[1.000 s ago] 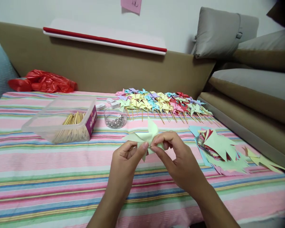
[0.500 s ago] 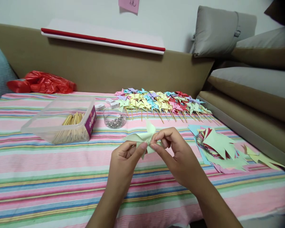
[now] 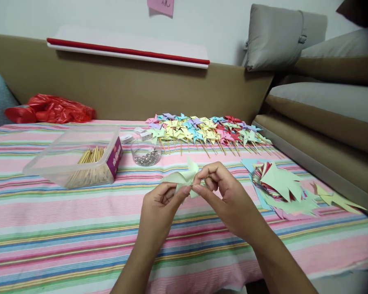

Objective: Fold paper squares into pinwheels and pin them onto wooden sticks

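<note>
Over striped cloth [image 3: 64,212], both hands pinch green pinwheel [image 3: 181,178].

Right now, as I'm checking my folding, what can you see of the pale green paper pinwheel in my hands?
The pale green paper pinwheel is thin matte paper folded into pointed vanes, one sticking up and one stretching left. It is held up over the striped cloth. The left hand and the right hand pinch its centre between thumb and fingertips, which hide the middle. No stick shows on it.
</note>
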Motion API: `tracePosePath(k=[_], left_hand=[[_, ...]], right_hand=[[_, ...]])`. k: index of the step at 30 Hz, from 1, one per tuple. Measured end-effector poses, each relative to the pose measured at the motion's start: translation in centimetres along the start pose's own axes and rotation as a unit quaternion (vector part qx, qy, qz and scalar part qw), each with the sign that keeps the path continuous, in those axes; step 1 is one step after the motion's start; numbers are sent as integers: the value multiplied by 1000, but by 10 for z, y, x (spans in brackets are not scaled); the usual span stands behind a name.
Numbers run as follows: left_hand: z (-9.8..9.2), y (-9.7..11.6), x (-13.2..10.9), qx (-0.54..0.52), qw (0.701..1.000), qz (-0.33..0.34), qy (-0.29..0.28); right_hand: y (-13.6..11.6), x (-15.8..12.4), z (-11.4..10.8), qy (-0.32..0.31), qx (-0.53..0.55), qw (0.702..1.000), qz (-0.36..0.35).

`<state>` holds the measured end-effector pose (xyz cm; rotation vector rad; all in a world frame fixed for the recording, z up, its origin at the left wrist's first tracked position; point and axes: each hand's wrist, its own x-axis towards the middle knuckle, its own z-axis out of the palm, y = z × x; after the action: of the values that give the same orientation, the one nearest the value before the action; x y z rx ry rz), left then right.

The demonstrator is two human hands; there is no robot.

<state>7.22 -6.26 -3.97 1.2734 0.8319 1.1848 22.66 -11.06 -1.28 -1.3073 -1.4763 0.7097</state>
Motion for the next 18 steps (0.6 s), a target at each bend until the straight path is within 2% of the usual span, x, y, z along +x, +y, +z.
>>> tracePosePath(k=[7,13,18], left_hand=[[-1,-1,-1,9,1000,21,9],[0,-2,-1,36,998,40,11],[-4,-5,-1,106,992,71,0]], right_hand=[[-1,-1,-5,-16,-58,997,-49],[-1,0,-7,-26,-44,996,-69],[-1,0,-9,-29,-25,998,-59]])
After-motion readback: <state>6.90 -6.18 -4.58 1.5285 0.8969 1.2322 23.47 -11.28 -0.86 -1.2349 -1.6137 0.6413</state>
